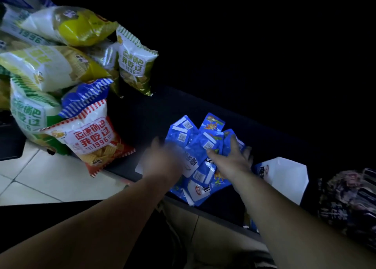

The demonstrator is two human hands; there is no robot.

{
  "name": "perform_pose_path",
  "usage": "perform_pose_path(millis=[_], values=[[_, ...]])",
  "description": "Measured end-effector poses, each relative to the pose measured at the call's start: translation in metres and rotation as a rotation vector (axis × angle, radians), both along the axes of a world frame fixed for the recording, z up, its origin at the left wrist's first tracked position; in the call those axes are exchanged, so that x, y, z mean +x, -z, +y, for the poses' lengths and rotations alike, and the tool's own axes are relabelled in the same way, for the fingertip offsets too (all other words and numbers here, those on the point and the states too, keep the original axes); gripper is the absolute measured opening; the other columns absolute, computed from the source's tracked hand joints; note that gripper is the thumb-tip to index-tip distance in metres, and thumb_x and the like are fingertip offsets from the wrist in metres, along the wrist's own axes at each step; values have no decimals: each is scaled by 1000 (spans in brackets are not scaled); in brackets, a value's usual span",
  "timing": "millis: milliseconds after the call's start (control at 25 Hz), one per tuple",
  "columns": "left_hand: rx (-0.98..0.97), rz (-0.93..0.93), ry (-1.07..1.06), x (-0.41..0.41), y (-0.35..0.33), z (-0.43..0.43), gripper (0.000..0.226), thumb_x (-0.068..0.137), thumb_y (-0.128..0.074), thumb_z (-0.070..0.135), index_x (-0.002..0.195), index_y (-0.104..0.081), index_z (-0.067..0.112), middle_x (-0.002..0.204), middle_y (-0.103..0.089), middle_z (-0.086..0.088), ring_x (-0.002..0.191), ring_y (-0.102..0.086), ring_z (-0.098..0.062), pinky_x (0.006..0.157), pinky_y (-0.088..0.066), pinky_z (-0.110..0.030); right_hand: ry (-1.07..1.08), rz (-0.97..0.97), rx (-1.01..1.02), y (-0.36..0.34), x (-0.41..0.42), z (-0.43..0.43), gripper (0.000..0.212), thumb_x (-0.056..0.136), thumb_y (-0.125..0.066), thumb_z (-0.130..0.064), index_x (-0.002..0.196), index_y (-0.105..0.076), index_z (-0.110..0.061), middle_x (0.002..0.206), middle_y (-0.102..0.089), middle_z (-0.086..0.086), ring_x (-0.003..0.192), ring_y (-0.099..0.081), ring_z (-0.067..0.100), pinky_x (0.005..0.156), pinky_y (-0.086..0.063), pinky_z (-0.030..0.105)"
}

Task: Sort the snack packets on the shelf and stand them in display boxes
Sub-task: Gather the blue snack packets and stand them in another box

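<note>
A heap of small blue snack packets (195, 146) lies on the dark shelf (146, 114). My right hand (232, 158) lies on the heap's right side, fingers spread over the packets. My left hand (162, 158) is blurred at the heap's left edge; whether it holds a packet cannot be told. A white and blue display box (284, 177) stands just right of the heap, partly hidden behind my right forearm.
Large crisp bags are piled at the left: a red one (91, 140), a blue one (85, 97), green-striped ones (134, 61) and yellow ones (81, 26). Dark patterned packets (350, 203) sit at the far right. Pale floor tiles (40, 177) show below the shelf edge.
</note>
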State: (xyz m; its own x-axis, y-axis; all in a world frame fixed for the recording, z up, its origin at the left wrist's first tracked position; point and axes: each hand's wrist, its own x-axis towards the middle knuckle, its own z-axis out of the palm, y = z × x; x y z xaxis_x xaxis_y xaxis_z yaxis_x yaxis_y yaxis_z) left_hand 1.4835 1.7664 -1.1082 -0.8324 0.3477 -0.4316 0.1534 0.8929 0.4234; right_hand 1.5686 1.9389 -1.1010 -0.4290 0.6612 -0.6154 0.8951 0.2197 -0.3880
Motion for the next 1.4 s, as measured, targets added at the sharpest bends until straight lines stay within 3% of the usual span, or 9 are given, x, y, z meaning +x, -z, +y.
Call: perform_pose_path(millis=[160,280,440,560,680,800,920,1160,1400], values=[[-157,-127,-45,7,6,-12,67,93,-46,58,153,-17,44,165,-8,-13,149,-15,-38,115,-29,-56,84,-43,-37,15,3,11,122,61,-66,-91,155,4,-58,168,22,9,155,19,38,123,-8,65],[-150,-215,-83,16,7,0,79,90,-55,51,154,-12,39,166,0,-11,152,0,-37,116,-24,-61,17,33,64,33,6,-3,119,64,-68,-87,158,-3,-54,169,11,3,156,11,33,125,-11,57],[-88,-145,-39,8,2,8,81,84,-63,41,152,-20,35,157,-23,-4,144,-22,-32,108,-39,-52,-114,311,132,34,7,-6,94,79,-78,-57,157,-27,-45,166,-16,-9,153,-16,19,122,-30,45],[-23,-112,25,8,1,0,74,86,-61,41,151,-26,37,151,-32,-1,137,-31,-29,105,-42,-49,-172,366,129,23,8,1,90,86,-77,-45,158,-24,-48,170,-13,-12,156,-11,15,124,-27,48],[3,-116,-59,4,0,-9,76,85,-65,44,150,-27,39,151,-33,-3,136,-32,-32,105,-42,-48,108,210,167,14,16,-8,104,78,-77,-61,158,-12,-50,171,-3,1,156,-10,29,120,-31,55],[-34,-157,-45,2,1,-6,83,85,-64,52,154,-18,43,162,-21,-3,145,-20,-35,112,-35,-49,440,9,-90,13,19,-33,124,66,-76,-75,159,1,-46,162,-16,15,146,-28,42,112,-38,59],[-73,-157,51,3,3,4,90,86,-63,56,157,-8,45,168,-2,4,152,-3,-35,119,-22,-51,409,80,-175,17,11,-57,127,65,-77,-73,158,5,-47,163,-16,11,147,-27,39,113,-39,57],[53,-69,239,15,15,5,74,88,-62,45,153,-28,41,161,-25,10,150,-15,-29,116,-27,-50,75,283,-47,17,5,-40,113,83,-79,-41,160,3,-47,170,-6,-8,155,-9,26,122,-26,45],[117,-101,105,3,14,8,54,85,-53,40,139,-48,40,139,-52,6,125,-45,-28,103,-40,-39,160,209,66,20,15,-42,102,84,-77,-49,162,-13,-40,153,-37,3,140,-29,29,107,-43,44]])
